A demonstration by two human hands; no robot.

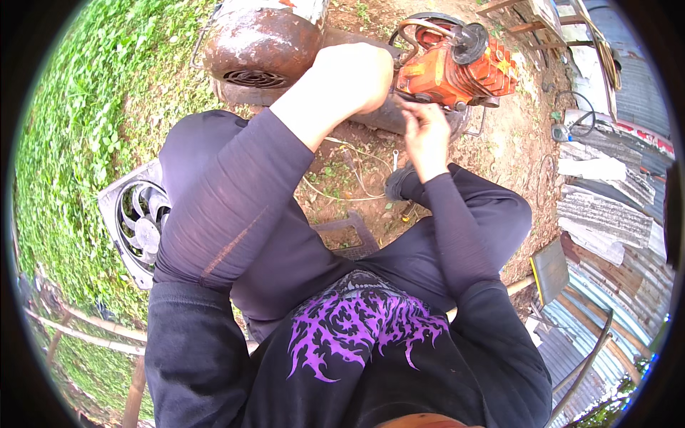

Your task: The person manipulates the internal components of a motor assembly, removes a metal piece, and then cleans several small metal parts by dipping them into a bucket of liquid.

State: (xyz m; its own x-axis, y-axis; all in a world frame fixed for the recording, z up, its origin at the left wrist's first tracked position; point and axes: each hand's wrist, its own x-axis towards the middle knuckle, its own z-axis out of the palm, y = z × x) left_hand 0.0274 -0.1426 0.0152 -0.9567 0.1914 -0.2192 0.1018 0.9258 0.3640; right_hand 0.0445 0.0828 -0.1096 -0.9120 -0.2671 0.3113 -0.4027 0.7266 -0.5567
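In front of me lies an air compressor with an orange finned pump (453,78), which has a round black part on top. At its left sits a rusty brown motor (264,53) with a vented end. Between the two, my left hand (360,75) is closed in a fist; its fingers face away, and anything in them is hidden. My right hand (427,135) is at the pump's near lower edge, thumb and fingertips pinched together. I cannot make out what lies between them. The dark tank (385,118) runs beneath, partly covered by my hands.
A wrench (396,160) and a thin pale cable (335,197) lie on the dirt between my legs. By my left knee is a radiator fan (146,232) in a square frame. Grass (78,157) spreads at left; corrugated sheets (606,221) and timber are at right.
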